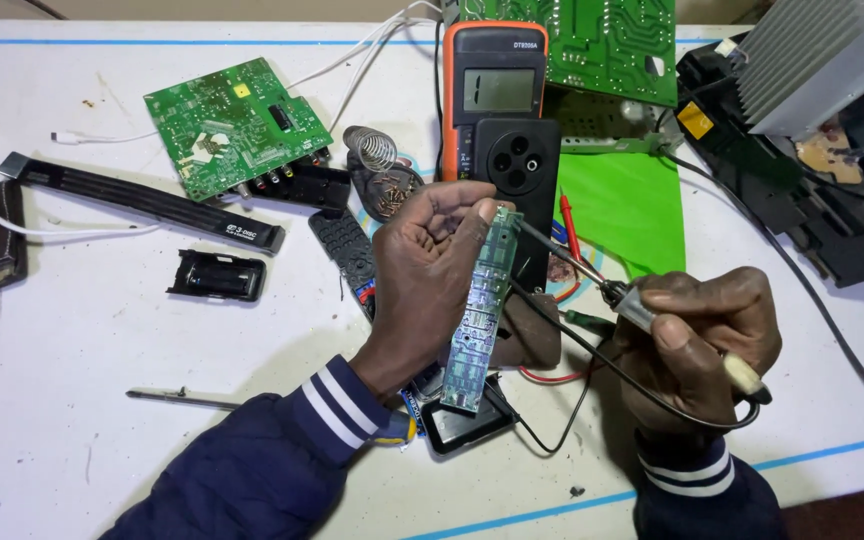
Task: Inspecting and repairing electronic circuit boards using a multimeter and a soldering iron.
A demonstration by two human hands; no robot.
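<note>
Your left hand (430, 262) is clamped around a long, narrow green circuit board (479, 312), thumb and fingers pinching its upper end so that it stands nearly upright, tilted slightly, above the white bench (72, 330). Your right hand (697, 345) has its grip shut on a soldering iron with a metal shaft and pale handle (642, 310); the iron's thin tip (537, 237) meets the top of the narrow board just beside your left thumb. A black cord (592, 360) loops from the iron's handle down under your right wrist.

Directly behind the narrow board lies a black phone with a round camera cluster (519, 165), leaning on an orange-framed digital multimeter with a grey screen (495, 85). To the left of your left hand rest a black remote-control shell (344, 245), a coiled metal iron stand (377, 150), a square green circuit board (235, 122), a long black plastic strip (142, 200) and a small black battery cover (216, 276). A thin metal screwdriver (182, 399) lies near your left sleeve. A bright green sheet (622, 205) sits beyond your right hand, near a grey finned heat sink (822, 60).
</note>
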